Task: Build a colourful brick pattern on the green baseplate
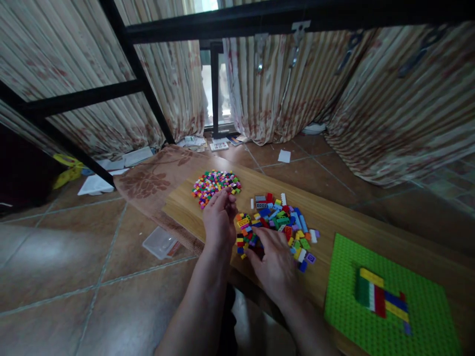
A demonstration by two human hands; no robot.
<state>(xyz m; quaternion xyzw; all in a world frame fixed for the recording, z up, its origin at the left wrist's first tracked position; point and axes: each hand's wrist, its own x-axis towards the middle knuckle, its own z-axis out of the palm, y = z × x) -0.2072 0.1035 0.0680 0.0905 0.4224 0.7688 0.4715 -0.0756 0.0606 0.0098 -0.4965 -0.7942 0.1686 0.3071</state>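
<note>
My left hand (219, 220) is raised between two piles, its fingers curled in; what they hold, if anything, is hidden. Just beyond it spreads a heap of tiny multicoloured bricks (213, 184). My right hand (275, 259) reaches into the near side of a pile of larger toy bricks (282, 220), thumb and index finger apart, with nothing visibly gripped. A yellow brick (243, 222) lies near its index fingertip. To the right, a green baseplate (345, 277) carries a flat built shape (378, 296) of yellow, green, white, red, blue and purple bricks.
The bricks lie on a long wooden table (319, 210), with a brown patterned cloth (144, 180) at its far left end. A clear plastic box (160, 242) is on the tiled floor. Black metal bars (222, 29) cross in front of striped curtains. Papers (218, 146) lie by the window.
</note>
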